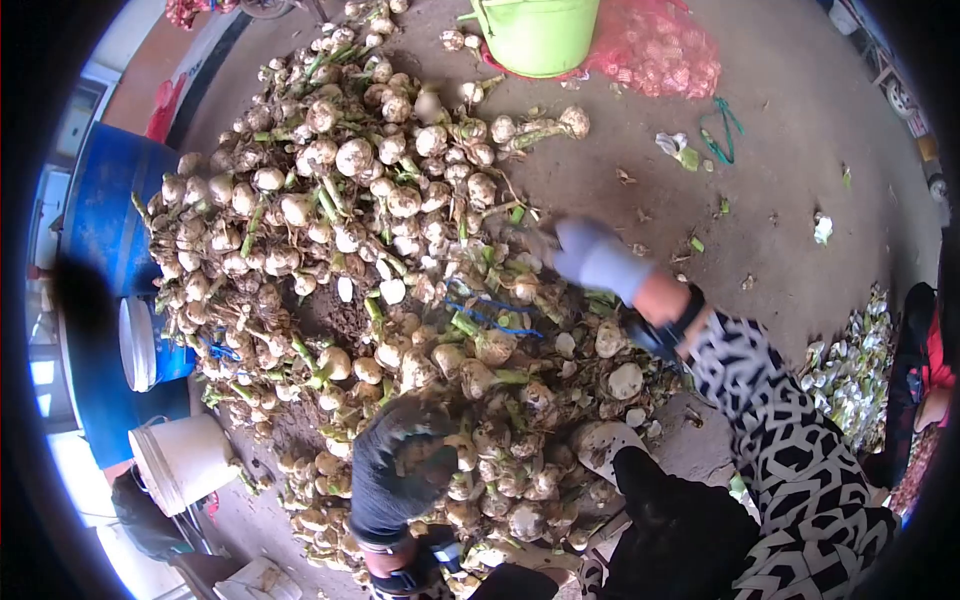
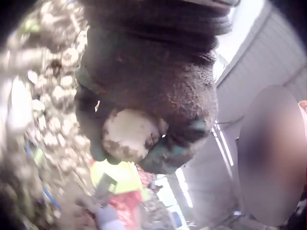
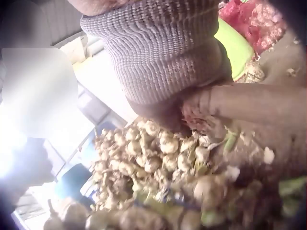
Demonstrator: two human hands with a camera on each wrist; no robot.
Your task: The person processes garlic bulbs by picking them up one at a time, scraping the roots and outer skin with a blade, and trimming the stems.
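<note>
My left hand (image 1: 395, 475), in a dark, soiled glove, curls its fingers round a garlic bulb (image 2: 128, 134) low over the near side of the heap. Pale, dirt-flecked skin of this bulb shows between the fingers in the left wrist view. My right hand (image 1: 598, 258), in a light grey knitted glove, is blurred above the heap's right edge. It grips a brownish, blade-like tool (image 3: 259, 103), whose exact kind I cannot tell. Below both hands spreads a large heap of garlic bulbs (image 1: 355, 157) with green stalks and dry roots.
A lime-green bucket (image 1: 535, 35) and a red mesh bag (image 1: 660, 55) of bulbs stand at the back. Blue barrels (image 1: 115, 200) and a white bucket (image 1: 185, 460) line the left. Pale peelings (image 1: 850, 370) lie at right; a green cord (image 1: 722, 130) lies on the floor.
</note>
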